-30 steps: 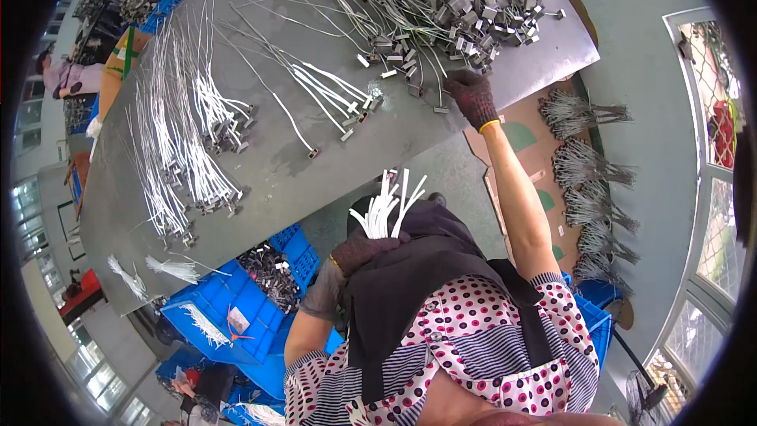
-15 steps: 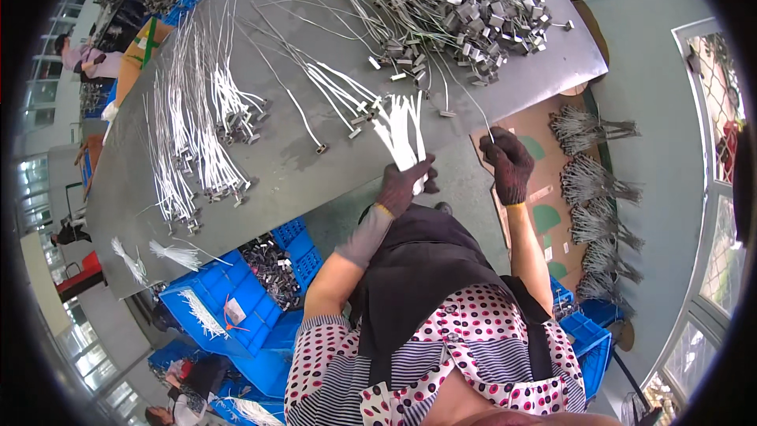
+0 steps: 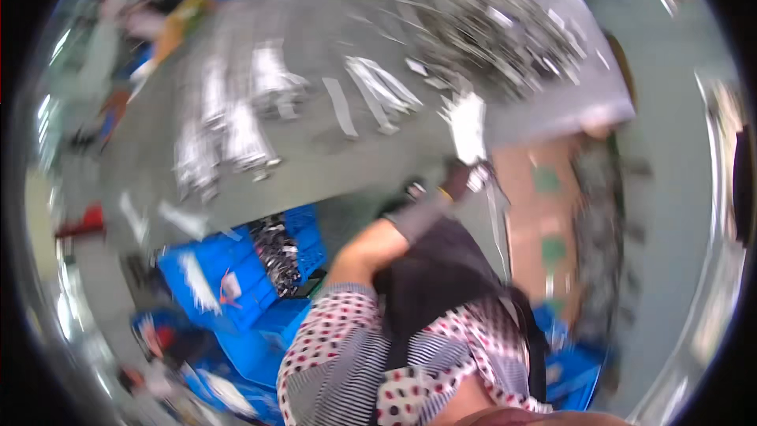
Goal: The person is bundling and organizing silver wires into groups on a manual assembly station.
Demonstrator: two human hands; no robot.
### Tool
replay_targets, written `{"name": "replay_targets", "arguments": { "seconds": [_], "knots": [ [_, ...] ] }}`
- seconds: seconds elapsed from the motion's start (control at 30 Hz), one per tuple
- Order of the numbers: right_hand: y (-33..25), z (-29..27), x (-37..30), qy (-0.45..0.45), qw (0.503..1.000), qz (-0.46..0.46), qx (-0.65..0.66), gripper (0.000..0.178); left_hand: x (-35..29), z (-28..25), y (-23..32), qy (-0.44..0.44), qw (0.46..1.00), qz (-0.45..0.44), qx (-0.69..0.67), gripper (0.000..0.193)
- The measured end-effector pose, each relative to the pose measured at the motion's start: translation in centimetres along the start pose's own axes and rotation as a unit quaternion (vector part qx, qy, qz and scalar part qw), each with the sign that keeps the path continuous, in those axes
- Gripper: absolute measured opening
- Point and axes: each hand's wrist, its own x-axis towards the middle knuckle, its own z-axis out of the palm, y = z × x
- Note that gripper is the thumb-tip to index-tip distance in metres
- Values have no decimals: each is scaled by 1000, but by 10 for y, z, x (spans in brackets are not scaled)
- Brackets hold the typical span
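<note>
Everything is smeared by motion. My left hand [image 3: 464, 177], in a dark glove, is closed around a bundle of white sleeves [image 3: 468, 128] that fans out above the fist near the table's edge. A thin pale wire [image 3: 497, 225] runs from beside this hand down along the right side of my apron. My right hand is not in view. On the grey table [image 3: 315, 166] beyond lie a few white-sleeved wires [image 3: 382, 83] with metal ends. A large heap of wires with small metal blocks [image 3: 505, 39] lies at the far right.
More white-sleeved wires [image 3: 240, 130] lie on the table's left part. Below the table edge stand blue crates [image 3: 229, 284], one holding small dark parts [image 3: 276, 256]. Cardboard [image 3: 527, 221] with green patches and grey wire bundles [image 3: 599, 229] are at the right.
The view has shifted, so the table and crates appear moved to the right. My right hand, earlier pinching a wire at the table's edge, has gone out of view. The left still grips the sleeves.
</note>
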Motion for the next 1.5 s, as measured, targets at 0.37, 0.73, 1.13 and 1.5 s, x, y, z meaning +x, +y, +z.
{"name": "replay_targets", "arguments": {
  "seconds": [0.37,0.73,1.13,1.5],
  "knots": [
    [-45,45,138,-34,971,152,180,21,-14,17,143,155,952,262,0,19],
    [-47,46,146,-36,972,138,188,23,-62,-21,181,198,936,265,-121,27],
    [-49,32,121,-6,965,134,227,28,-77,-37,107,79,991,79,-77,24],
    [-164,13,184,-97,930,99,342,43,-69,-4,134,123,983,127,58,28]
  ]
}}
